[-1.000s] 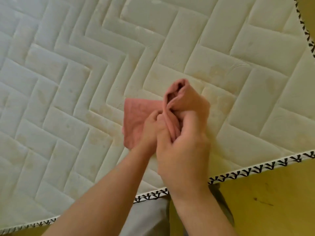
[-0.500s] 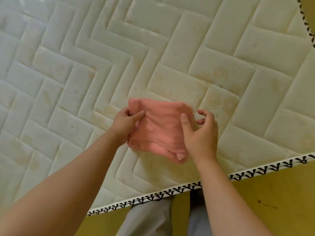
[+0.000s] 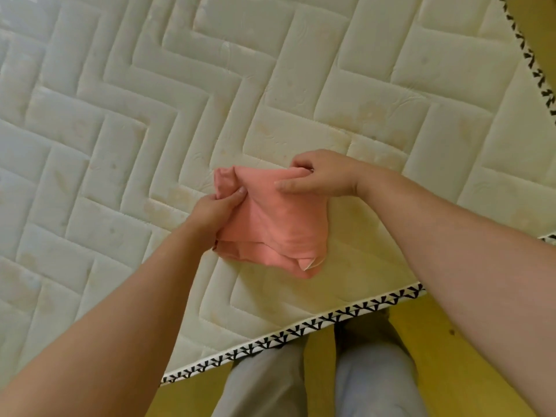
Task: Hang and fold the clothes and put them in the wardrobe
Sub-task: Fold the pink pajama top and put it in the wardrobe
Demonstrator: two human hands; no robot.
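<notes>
Right hand point(image 3: 326, 177) moved up; pink cloth point(image 3: 279, 227) seemingly pinched between fingers point(image 3: 301, 162).

Cloth point(image 3: 270, 224) is salmon-pink, mattress point(image 3: 150, 100) cream herringbone-quilted, trim point(image 3: 301, 328) black-and-white, floor point(image 3: 433, 335) seemingly yellow.

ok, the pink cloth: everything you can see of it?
The pink cloth is a small salmon piece of soft, knit-looking fabric, folded into several layers whose edges show at its near side. It sits bunched, not flat, over the quilted mattress near its trimmed front edge. The left-hand grip pinches its left edge, thumb on top; the right-hand grip pinches its far right corner.
</notes>
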